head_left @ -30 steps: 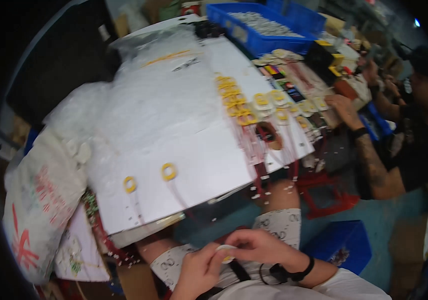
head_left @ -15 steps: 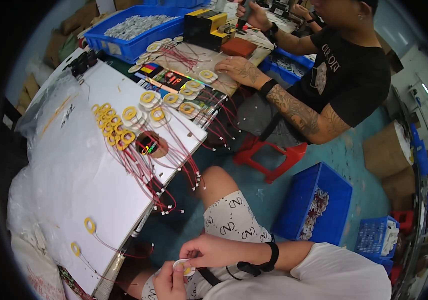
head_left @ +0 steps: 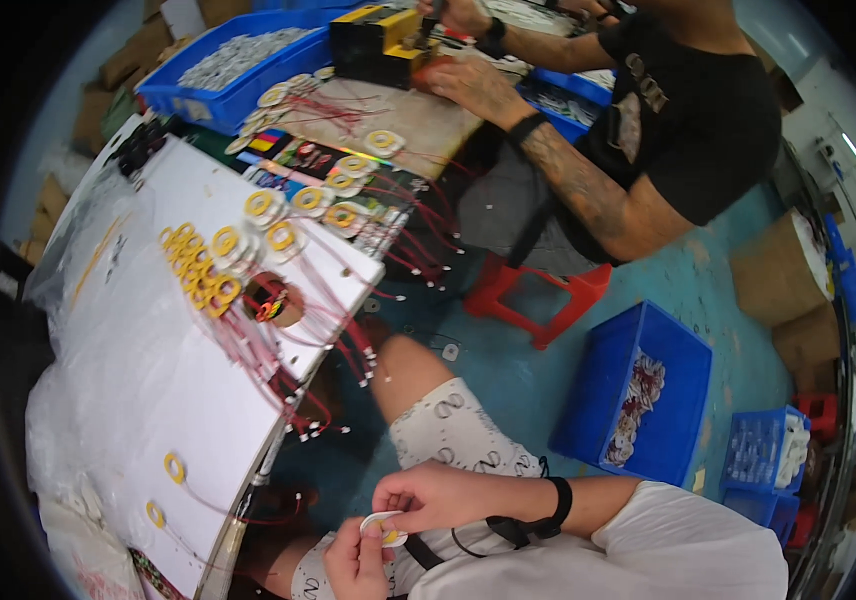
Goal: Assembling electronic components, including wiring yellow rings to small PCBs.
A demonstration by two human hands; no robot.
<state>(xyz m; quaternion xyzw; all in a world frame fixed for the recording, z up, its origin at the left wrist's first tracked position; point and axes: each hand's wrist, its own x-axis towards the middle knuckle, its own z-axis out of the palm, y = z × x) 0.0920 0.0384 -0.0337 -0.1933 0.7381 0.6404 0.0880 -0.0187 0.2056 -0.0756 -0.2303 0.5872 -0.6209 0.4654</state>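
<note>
Over my lap, a small white disc with a yellow ring in its middle (head_left: 376,520) is pinched between my hands. My left hand (head_left: 354,560) grips its near left edge with thumb and fingers. The closed fingers of my right hand (head_left: 416,498) press on the disc's right side, covering part of it. To the left, on the white tabletop (head_left: 148,400), lie two loose yellow rings with thin wire leads; one is a yellow ring (head_left: 175,467) nearer the middle. Farther up sits a cluster of yellow rings (head_left: 193,262), their red wires hanging over the table edge.
White discs with yellow rings (head_left: 310,200) lie past the cluster, beside a brown roll (head_left: 278,302). Clear plastic sheeting (head_left: 98,330) covers the table's left side. Across, a co-worker's hand (head_left: 483,90) rests near a yellow-black machine (head_left: 378,45). A blue bin (head_left: 588,410) and red stool (head_left: 538,300) stand on the floor.
The view has shifted, so table and co-worker appear farther left and higher. My hands, still on the disc, sit slightly farther right in the picture. The co-worker's lower hand is now at the machine.
</note>
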